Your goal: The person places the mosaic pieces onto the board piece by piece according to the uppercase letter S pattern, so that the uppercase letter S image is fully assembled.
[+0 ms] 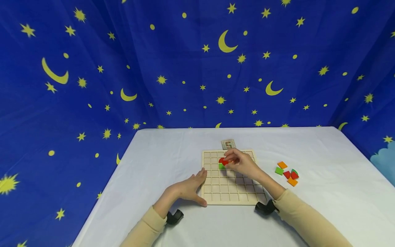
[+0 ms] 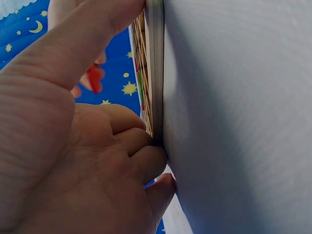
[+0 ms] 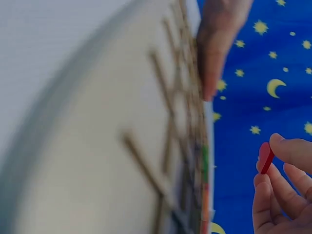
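A pale wooden grid board (image 1: pixel 220 197) lies on the white table. My left hand (image 1: pixel 189 188) rests against its left edge, thumb and fingers spread; in the left wrist view the fingers (image 2: pixel 148 161) touch the board's side. Over the upper part of the board, my right hand (image 1: pixel 243 165) pinches a small red tile (image 3: pixel 265 158) between thumb and fingers, apart from the board in the right wrist view. Beneath that hand a green tile (image 1: pixel 221 166) lies in a grid cell, with red beside it. The right hand partly hides the cells there.
A small card (image 1: pixel 228 144) with a coloured pattern on a grid lies just behind the board. To the right is a loose group of tiles, among them an orange tile (image 1: pixel 282 165), a green tile (image 1: pixel 279 171) and a red tile (image 1: pixel 294 175). A blue starry cloth (image 1: pixel 185 51) hangs behind.
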Demonstrator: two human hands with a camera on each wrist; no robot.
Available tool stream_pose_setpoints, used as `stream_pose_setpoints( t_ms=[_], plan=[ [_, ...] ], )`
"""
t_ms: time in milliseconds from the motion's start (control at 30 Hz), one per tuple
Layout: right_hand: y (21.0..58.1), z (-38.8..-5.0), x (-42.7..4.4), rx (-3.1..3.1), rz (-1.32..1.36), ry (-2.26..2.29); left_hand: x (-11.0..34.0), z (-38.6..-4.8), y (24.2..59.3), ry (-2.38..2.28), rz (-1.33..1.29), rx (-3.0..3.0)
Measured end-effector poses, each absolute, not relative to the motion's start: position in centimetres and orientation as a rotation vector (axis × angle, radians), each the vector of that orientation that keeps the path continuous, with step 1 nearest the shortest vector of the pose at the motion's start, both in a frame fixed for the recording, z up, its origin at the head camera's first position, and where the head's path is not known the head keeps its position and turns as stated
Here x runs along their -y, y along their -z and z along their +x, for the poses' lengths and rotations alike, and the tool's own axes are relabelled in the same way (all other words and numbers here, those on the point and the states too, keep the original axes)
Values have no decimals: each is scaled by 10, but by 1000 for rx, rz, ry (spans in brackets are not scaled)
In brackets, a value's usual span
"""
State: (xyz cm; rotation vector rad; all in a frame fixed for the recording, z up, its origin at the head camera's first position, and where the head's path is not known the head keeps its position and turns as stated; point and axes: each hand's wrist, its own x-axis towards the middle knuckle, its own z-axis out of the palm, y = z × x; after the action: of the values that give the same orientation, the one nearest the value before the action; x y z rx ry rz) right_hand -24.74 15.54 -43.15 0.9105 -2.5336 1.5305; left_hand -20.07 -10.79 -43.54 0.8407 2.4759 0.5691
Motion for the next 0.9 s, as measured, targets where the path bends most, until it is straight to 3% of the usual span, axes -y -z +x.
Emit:
stream_pose_setpoints(
  t_ms=[900],
  plan=[
    [457,-247,-143,2682,1078,-1279,107,-199,433,-575,854,-2477]
  ],
)
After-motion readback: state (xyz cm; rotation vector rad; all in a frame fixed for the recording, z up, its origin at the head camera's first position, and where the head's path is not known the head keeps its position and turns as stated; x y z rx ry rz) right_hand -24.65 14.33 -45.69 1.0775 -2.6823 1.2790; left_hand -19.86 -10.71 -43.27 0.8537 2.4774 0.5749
